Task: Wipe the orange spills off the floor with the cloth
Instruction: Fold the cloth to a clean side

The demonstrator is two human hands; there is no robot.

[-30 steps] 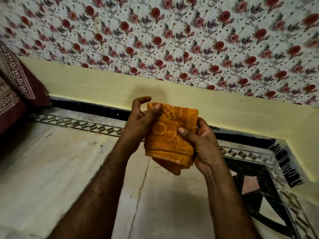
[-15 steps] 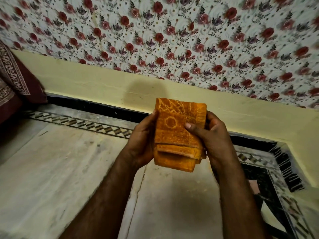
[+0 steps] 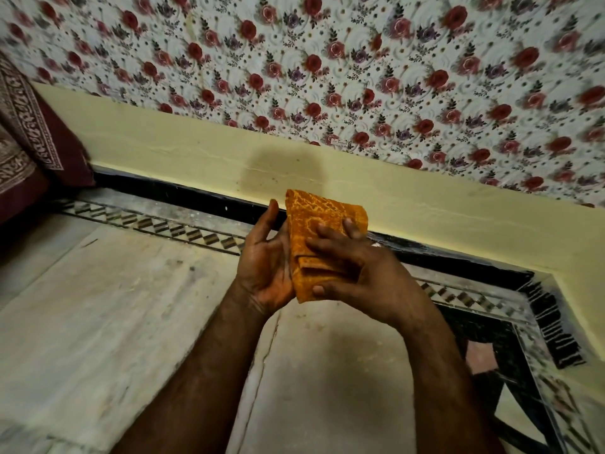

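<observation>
Right hand: the right hand [image 3: 360,270] is gripping the cloth, its fingers [image 3: 330,235] curling across the front face and its thumb pressing the lower corner.
Left hand: the left hand [image 3: 263,263] is backing the cloth from the left, palm spread toward the camera and thumb standing straight beside the cloth's left edge. Its other fingers are lying behind the cloth, hidden.
Cloth: the cloth [image 3: 322,213], orange with a paler woven pattern, is sitting folded into a thick pad between the two hands, in the air above the floor and toward its far edge.
Handling: it is looking soft, light and limp, neither fragile nor slippery. Taken by a single layer, it is likely to fall open. Gripping across the whole folded stack seems the better hold, leaving one flat face free for rubbing.
Floor: the floor [image 3: 114,322] is showing pale stone with a crack [image 3: 266,352] running toward the near edge and a dark patterned border [image 3: 183,226] following the far and right edges. No orange spill is plainly showing in the part in view.
Surroundings: a pale yellow skirting [image 3: 425,204] is running along the floor's far edge under flowered wallpaper [image 3: 327,60]. A maroon fabric [image 3: 29,149] with white print is hanging at the far left corner.
Writing: a small pale tag [image 3: 339,143] is sitting on the wallpaper, its lettering too small to read. No brand is showing on the cloth.
</observation>
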